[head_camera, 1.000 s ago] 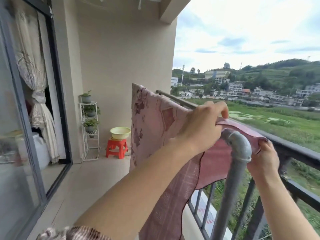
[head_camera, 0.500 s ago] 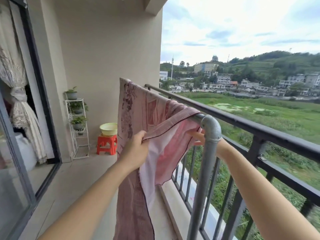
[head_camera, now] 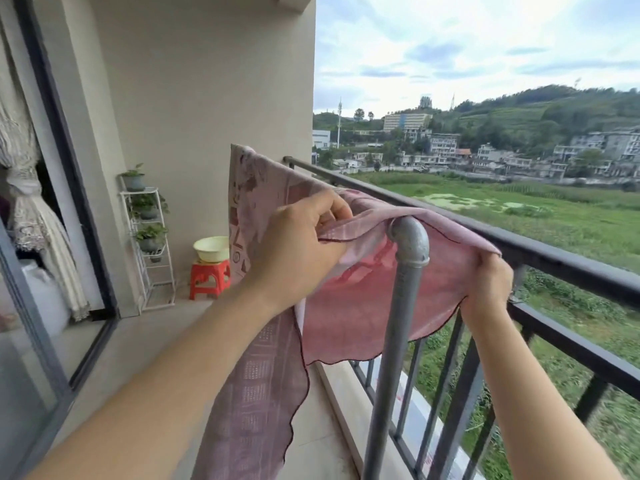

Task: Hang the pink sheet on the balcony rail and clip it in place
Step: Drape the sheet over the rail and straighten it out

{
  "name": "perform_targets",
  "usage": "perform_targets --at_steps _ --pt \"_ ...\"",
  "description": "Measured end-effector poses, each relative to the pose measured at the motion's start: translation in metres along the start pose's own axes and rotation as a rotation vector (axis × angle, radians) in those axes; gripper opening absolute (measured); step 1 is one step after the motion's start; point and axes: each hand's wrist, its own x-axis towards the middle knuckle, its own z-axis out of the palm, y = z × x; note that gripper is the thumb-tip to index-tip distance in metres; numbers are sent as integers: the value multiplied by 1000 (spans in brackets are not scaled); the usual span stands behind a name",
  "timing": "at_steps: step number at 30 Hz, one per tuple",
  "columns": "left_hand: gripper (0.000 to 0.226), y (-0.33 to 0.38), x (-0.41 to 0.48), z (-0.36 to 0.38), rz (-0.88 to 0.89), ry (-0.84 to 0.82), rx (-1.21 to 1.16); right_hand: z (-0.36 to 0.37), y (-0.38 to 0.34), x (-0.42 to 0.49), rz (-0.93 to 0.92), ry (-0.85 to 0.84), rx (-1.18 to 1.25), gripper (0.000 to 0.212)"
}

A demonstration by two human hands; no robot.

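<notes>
Pink sheet: draped over grey pipe rail, its near end spread toward black balcony railing. Left hand: fingers pinching the hem beside the pipe's elbow. Right hand: fingers curled, gripping the sheet's corner just beside the railing.

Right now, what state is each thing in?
pink sheet, draped over grey pipe rail, no clip visible
left hand, pinches the sheet's hem
right hand, grips the sheet's corner
yellow basin, upright on red stool
curtain, tied back
</notes>
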Motion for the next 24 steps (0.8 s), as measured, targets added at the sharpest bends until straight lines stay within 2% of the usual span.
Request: perform_targets --at_steps 1,3,5,6,10,12,15,19,22,24 --pt "13 -3 -9 11 -23 -66 -48 -7 10 -2 39 -122 -171 21" --pt "13 -14 -30 30 -106 -181 -168 -17 25 -8 116 -490 -547 19" --pt "16 -25 -44 43 -170 -202 -224 -22 23 -16 31 -764 -832 15" --pt "16 -28 -48 47 -188 -203 -226 -20 17 -19 -76 -799 -867 15" --pt "16 -31 -51 51 -187 -215 -200 2 -28 -42 -442 -758 -678 20" --pt "17 -32 -50 50 -176 -236 -181 13 -45 -52 -533 -799 -671 21" --pt "23 -32 -57 49 -148 -300 -140 16 -60 -61 -454 -777 -634 23" --pt "25 -21 -77 45 -45 -368 -311 -2 -71 -67 -437 -457 -354 18" --pt "12 -14 -76 37 0 -370 -451 -5 -74 -83 -508 -273 -71 33" --pt "21 -15 -76 27 21 -392 -494 8 -68 -100 -508 -189 71 39"
